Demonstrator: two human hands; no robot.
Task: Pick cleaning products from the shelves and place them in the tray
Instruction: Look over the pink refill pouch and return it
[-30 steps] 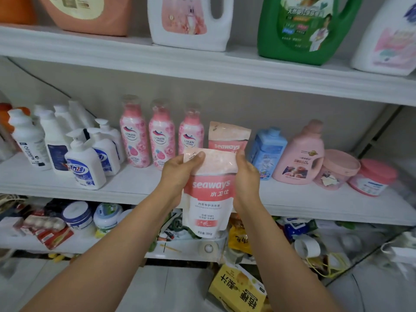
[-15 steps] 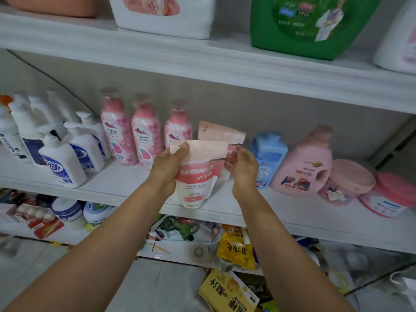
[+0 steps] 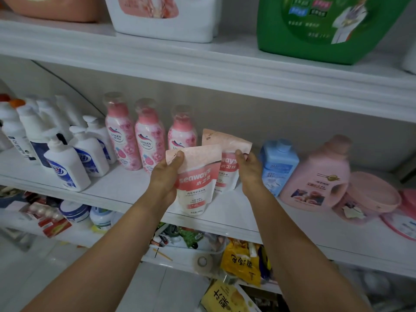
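The left hand (image 3: 166, 174) grips the front pouch (image 3: 198, 179) by its upper left corner, thumb on the face and the fingers hidden behind it. The pouch hangs upright over the front part of the middle shelf (image 3: 117, 185); whether its bottom touches the board cannot be told. The right hand (image 3: 249, 170) pinches the upper right edge of the rear pouch (image 3: 227, 143): the thumb lies on the front, the fingers are out of sight behind. That pouch is on the same shelf, just behind the first, which covers its left half and most of its lettering.

Of the three pink bottles (image 3: 148, 143), the rightmost is hidden below its shoulder by the left hand and front pouch. The blue bottle (image 3: 279, 163) stands just right of the right hand, with a pink jug (image 3: 317, 174) beside it. A pink tub (image 3: 371, 197) lies tilted, and something pink beyond it is cut by the frame edge. The white pump bottles (image 3: 67, 167) crowd the left end, the rear ones blurred. On the top shelf the green jug (image 3: 326, 25) is cut off above its label. The bottom shelf's clutter is hard to make out, save a yellow bag (image 3: 243, 264)
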